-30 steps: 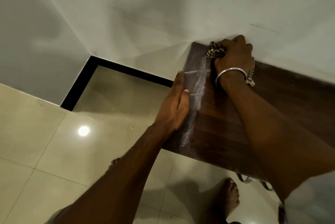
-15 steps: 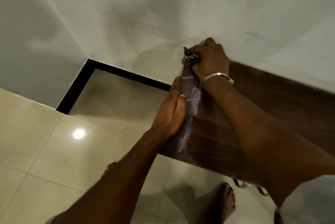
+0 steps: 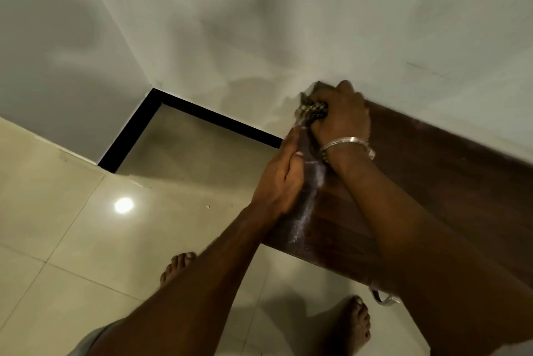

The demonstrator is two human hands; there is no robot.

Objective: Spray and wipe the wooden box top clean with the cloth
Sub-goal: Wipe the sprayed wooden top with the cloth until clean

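The dark wooden box top (image 3: 450, 182) runs along the wall on the right. A pale streak of dust (image 3: 305, 211) lies near its left edge. My right hand (image 3: 343, 116), with a metal bangle on the wrist, is closed on a bunched patterned cloth (image 3: 313, 110) and presses it onto the far left corner of the top, by the wall. My left hand (image 3: 279, 179) lies flat against the box's left edge, fingers together, holding nothing. No spray bottle is in view.
A white wall (image 3: 288, 23) rises behind the box, with a black skirting (image 3: 202, 113) round the floor corner. Glossy beige tiles (image 3: 86, 240) cover the floor. My bare feet (image 3: 353, 324) stand close to the box front, beside a metal handle (image 3: 383, 298).
My right hand has swept the cloth leftward along the back of the top to the far left corner. The left hand has stayed on the edge.
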